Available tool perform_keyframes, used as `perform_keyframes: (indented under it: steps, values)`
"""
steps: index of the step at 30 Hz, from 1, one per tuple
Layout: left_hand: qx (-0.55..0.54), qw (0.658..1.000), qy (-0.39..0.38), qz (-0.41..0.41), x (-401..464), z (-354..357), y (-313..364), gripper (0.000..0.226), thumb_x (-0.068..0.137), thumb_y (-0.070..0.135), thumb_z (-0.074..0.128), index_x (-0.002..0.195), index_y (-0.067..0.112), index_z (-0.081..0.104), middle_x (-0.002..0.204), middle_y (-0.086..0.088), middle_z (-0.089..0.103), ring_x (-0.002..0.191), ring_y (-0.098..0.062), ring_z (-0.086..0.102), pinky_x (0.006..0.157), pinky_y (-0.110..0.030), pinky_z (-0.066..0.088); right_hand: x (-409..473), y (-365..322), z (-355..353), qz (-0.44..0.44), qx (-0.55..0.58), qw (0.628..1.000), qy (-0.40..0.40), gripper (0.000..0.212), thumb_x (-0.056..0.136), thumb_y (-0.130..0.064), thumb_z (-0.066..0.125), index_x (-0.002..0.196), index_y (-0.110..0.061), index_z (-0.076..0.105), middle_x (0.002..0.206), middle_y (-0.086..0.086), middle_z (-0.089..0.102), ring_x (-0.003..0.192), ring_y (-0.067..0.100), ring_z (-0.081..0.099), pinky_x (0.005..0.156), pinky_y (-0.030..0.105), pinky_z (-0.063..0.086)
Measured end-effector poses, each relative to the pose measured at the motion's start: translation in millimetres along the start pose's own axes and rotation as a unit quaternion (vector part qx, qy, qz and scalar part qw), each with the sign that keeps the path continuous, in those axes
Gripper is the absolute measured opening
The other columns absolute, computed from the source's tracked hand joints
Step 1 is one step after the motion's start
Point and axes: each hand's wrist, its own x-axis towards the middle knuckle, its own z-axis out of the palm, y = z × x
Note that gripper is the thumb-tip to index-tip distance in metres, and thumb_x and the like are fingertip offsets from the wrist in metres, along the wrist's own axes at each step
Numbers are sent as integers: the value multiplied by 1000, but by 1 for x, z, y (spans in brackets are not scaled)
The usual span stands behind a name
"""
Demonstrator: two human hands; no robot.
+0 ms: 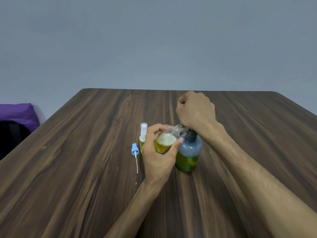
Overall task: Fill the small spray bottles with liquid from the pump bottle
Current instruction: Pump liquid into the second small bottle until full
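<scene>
Left hand (158,152) gripped the open spray bottle (165,141) tilted so its neck met the nozzle, right hand (195,110) clenched, pressing down the pump bottle (188,152) mid-table, blue spray cap (134,149) parked left, second filled bottle (143,134) just behind.

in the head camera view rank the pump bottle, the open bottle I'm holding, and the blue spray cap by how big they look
1. Pump bottle, largest.
2. Open bottle tilted in the left hand, smaller, though fingers hide part of it.
3. Blue spray cap on the table, smallest, despite its long dip tube.
</scene>
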Motion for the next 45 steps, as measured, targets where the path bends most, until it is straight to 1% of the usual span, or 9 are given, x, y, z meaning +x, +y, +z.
perform_keyframes:
  steps: [5, 9, 12, 16, 22, 27, 32, 38, 45]
  values:
    - [0, 1000, -2, -5, 0, 1, 0, 49, 79, 13, 91, 110, 34, 61, 111, -3, 75, 106, -29, 74, 96, -40, 60, -1, 1, 2, 1, 1, 1000, -12, 37, 89, -12, 48, 54, -21, 37, 59, -5, 43, 64, 27, 44, 64, 34, 34]
    - [-1, 1000, -5, 1, 1, 0, 1, 51, 79, 17, 92, 110, 41, 61, 112, -1, 74, 107, -30, 73, 96, -40, 59, 0, 0, -1, 0, 6, 1000, 23, 35, 84, -9, 47, 52, -17, 38, 57, -2, 42, 56, 23, 38, 61, 33, 31]
    - [0, 1000, -5, -1, 0, 0, 1, 48, 79, 23, 91, 111, 42, 61, 112, -2, 74, 107, -30, 73, 97, -43, 59, -2, 0, 2, 3, 3, 1000, -3, 36, 87, -10, 47, 52, -19, 42, 58, -2, 47, 60, 26, 45, 63, 35, 36]
    - [-1, 1000, -2, 6, 1, 1, 1, 49, 80, 18, 91, 110, 43, 61, 111, -3, 75, 106, -31, 74, 96, -47, 59, 5, -4, -6, 0, -7, 1000, 15, 30, 83, -8, 47, 54, -15, 41, 58, 0, 45, 55, 23, 40, 54, 32, 27]
    - [3, 1000, -3, 4, 1, 1, 0, 49, 80, 16, 91, 111, 39, 62, 112, -4, 75, 107, -31, 74, 97, -49, 59, -2, 1, 4, -4, -12, 1000, 5, 35, 90, -12, 49, 56, -21, 46, 59, -5, 49, 57, 19, 45, 52, 28, 26]
    - [6, 1000, -3, 7, 0, 0, 0, 51, 79, 14, 91, 111, 40, 61, 112, -3, 75, 108, -28, 74, 98, -45, 60, 0, -1, -2, 12, 2, 999, 34, 32, 84, -8, 48, 54, -15, 41, 57, -2, 44, 52, 15, 36, 50, 29, 22]
    - [6, 1000, -4, 3, -1, 0, 0, 53, 79, 12, 92, 110, 41, 61, 112, -1, 74, 108, -30, 74, 97, -43, 60, -2, -2, -1, 8, 2, 1000, 24, 34, 87, -8, 48, 54, -17, 45, 56, -3, 48, 54, 19, 43, 55, 31, 28]
    - [8, 1000, -6, 5, 0, 0, 1, 54, 79, 6, 93, 111, 38, 62, 112, -1, 74, 108, -29, 74, 97, -48, 60, -6, 0, 2, 19, -2, 1000, 20, 38, 91, -9, 49, 55, -19, 43, 57, -7, 46, 52, 10, 38, 50, 26, 22]
    - [3, 1000, -6, 14, 0, 0, 1, 52, 80, 9, 91, 111, 38, 62, 112, 1, 74, 109, -29, 73, 97, -44, 60, -2, -1, 0, 15, -7, 999, 49, 33, 87, -8, 49, 56, -17, 44, 57, -4, 47, 53, 16, 41, 50, 28, 22]
